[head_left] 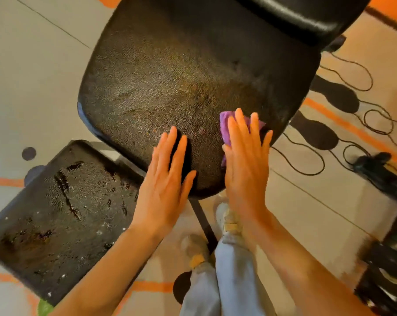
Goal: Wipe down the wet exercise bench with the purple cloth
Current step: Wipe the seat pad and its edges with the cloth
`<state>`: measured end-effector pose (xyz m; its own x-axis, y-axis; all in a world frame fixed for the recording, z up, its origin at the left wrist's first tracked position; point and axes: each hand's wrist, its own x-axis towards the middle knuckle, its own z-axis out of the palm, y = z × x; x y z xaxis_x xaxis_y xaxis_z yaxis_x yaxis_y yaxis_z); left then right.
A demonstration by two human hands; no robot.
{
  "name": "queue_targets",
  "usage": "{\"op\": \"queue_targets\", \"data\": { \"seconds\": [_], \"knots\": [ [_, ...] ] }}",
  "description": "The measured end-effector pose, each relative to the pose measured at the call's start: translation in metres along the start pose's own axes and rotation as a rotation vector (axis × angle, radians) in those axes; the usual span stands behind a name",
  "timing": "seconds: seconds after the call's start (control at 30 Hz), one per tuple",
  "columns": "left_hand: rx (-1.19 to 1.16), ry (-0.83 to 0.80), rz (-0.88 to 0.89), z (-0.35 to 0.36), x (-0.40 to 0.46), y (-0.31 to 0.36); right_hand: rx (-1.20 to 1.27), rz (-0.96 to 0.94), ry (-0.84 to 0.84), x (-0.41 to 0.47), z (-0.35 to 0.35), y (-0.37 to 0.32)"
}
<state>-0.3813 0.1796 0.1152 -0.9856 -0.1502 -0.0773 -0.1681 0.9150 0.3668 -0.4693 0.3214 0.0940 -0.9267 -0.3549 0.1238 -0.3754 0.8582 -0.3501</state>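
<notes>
Right hand [245, 165] presses the purple cloth [226, 128] flat-fingered onto the wet bench pad [170, 76]; left hand [167, 176] rests flat beside it, fingers straight.

Grainy black leatherette bench pad [170, 76], soft purple cloth [226, 126].

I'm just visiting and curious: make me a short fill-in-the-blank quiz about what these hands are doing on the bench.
1. The right hand presses a cloth coloured ______.
2. The left hand lies flat on the bench pad and holds ______.
3. The cloth lies under the ______ hand.
4. The separate pad at lower left is dotted with ______.

Missing words: purple; nothing; right; water droplets
</notes>
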Motion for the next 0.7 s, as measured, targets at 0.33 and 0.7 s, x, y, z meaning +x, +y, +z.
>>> {"op": "queue_targets", "data": {
  "seconds": [0.33, 0.7],
  "knots": [
    [-0.141, -0.166, 0.185, 0.010, 0.020, 0.005, 0.639, 0.210, 0.211, -0.064, 0.033, -0.037],
    [-0.192, -0.146, 0.120, 0.008, 0.020, 0.016, 0.914, 0.510, 0.398, -0.071, 0.040, -0.069]
  ]
}}
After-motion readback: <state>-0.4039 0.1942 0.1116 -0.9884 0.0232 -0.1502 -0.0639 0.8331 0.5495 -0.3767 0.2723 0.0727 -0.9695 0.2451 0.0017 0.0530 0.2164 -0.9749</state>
